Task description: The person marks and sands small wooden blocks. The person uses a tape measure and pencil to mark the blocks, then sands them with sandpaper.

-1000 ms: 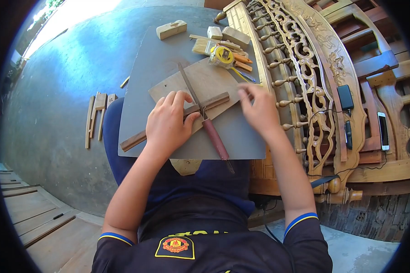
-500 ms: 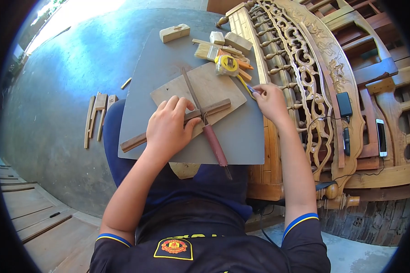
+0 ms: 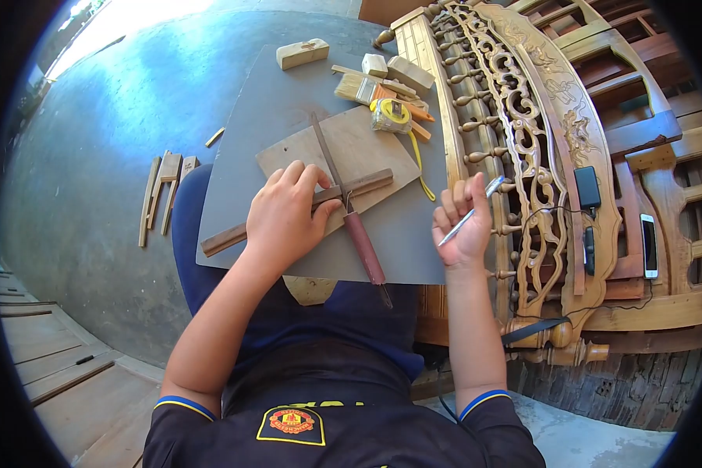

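My left hand is closed around a dark wooden strip, thumb on the near side and fingers over the far side. A file with a reddish handle crosses the strip just right of those fingers. Both rest over a flat wooden board on a grey tabletop. Past the right edge of the tabletop, my right hand is raised with the palm turned up. It grips a slim silver pen, held aslant. Nearest to it is the yellow tape measure, whose looped strap hangs toward me.
A paintbrush and several wood blocks lie at the back right, another block at the back. Carved wooden furniture borders the right side, with a phone on it. Wood pieces lie on the floor at left.
My right hand has come away from the tape measure's strap, moving nearer to me and turning palm up with the pen. The strap now hangs loose. My left hand stays on the strip.
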Tool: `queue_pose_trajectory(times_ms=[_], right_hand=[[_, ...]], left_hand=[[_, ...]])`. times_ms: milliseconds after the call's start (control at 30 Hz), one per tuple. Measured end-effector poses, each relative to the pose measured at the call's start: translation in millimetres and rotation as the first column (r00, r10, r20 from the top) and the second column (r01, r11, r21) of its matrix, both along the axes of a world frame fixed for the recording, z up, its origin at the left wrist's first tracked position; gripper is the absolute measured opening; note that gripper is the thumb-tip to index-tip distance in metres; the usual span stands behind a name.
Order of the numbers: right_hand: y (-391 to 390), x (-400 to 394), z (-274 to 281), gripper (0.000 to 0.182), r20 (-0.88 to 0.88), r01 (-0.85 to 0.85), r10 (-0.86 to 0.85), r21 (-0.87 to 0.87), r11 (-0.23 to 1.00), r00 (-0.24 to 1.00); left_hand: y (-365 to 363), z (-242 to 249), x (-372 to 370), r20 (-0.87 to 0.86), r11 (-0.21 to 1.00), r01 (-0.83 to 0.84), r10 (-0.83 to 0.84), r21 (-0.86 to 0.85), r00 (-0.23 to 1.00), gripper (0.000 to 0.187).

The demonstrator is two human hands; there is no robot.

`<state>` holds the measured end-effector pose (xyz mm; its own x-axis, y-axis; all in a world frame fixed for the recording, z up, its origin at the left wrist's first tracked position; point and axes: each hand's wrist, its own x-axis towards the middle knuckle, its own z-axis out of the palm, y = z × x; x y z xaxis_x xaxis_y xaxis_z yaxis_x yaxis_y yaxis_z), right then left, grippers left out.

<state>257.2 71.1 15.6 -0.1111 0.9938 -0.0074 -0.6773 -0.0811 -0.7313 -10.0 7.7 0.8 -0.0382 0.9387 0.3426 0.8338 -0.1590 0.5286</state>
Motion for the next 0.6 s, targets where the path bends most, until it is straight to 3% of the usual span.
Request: queue_pose_trajectory(times_ms=[33, 67, 167, 200, 300, 333, 433, 467, 600], right_hand=[[1.8, -0.1, -8.6, 0.042, -0.158, -0.100, 0.098, -0.004, 0.995, 0.983], [4.0, -2.7, -15.0, 0.056, -0.209, -0.110, 0.090, -0.085, 0.990, 0.974], [3.1, -15.2, -32.2, 0.064, 0.082, -0.214, 0.212, 0.012, 0.977, 0.974], [4.5, -15.7, -38.0, 0.076, 0.136, -0.286, 0.284, 0.000, 0.958, 0.949], [-2.1, -22.7, -38.9, 0.083, 0.516, -0.263, 0.218, 0.013, 0.965, 0.828], [-2.3, -31.3, -32.2, 0.060, 0.519, -0.267, 0.198, 0.059, 0.962, 0.831], [3.4, -55.6, -24.1, 0.024, 0.659, -0.320, 0.039, 0.312, 0.895, 0.751], [5.4, -56.6, -23.0, 0.009, 0.652, -0.302, 0.070, 0.250, 0.920, 0.755], [21.5, -56.8, -52.2, 0.017, 0.531, -0.168, -0.027, 0.316, 0.934, 0.847]], left_hand=[[-0.1, 0.3, 0.1, -0.002, 1.000, -0.002, 0.002, -0.001, 1.000, 0.028], [-0.6, 0.3, 0.0, -0.003, 1.000, -0.004, 0.004, -0.003, 1.000, 0.028], [0.1, -0.4, -0.2, -0.013, 1.000, -0.001, 0.001, 0.007, 1.000, 0.028], [0.1, -1.0, 0.2, -0.012, 1.000, 0.001, -0.001, 0.009, 1.000, 0.028], [0.2, -1.7, -0.2, -0.011, 1.000, -0.005, 0.005, 0.018, 1.000, 0.028], [0.0, -1.0, 0.4, -0.013, 1.000, -0.008, 0.008, 0.020, 1.000, 0.028], [-0.3, -0.7, 0.1, -0.007, 1.000, -0.004, 0.004, 0.009, 1.000, 0.027], [-0.1, -0.6, -0.3, -0.003, 1.000, -0.002, 0.002, 0.003, 1.000, 0.027], [-0.4, 0.7, 0.0, -0.004, 1.000, -0.005, 0.005, 0.006, 1.000, 0.028]])
